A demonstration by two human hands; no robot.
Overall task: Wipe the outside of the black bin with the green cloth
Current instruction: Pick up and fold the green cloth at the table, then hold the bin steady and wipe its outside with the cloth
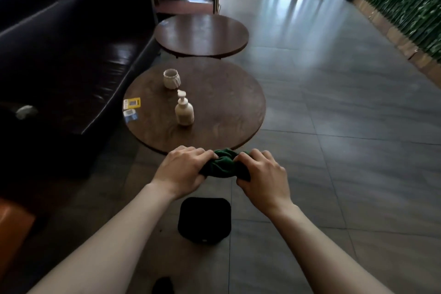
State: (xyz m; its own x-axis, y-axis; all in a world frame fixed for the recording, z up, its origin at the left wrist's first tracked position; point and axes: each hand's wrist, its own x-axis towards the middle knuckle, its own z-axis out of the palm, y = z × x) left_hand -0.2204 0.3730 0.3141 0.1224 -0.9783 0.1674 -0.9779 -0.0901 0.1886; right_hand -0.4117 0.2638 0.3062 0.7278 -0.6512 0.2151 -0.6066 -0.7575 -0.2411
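The green cloth (224, 164) is bunched into a short roll and held in the air between both hands. My left hand (181, 169) grips its left end and my right hand (260, 174) grips its right end, knuckles up. The black bin (204, 219) stands on the floor directly below my hands, seen from above as a dark rounded square. Neither hand nor the cloth touches the bin.
A round wooden table (214, 126) just beyond my hands carries a pump bottle (184, 112), a white cup (171, 79) and small cards (131, 107). A second round table (202, 36) lies farther back. A black sofa (59, 55) runs along the left. Grey tiled floor (334, 126) stretches right.
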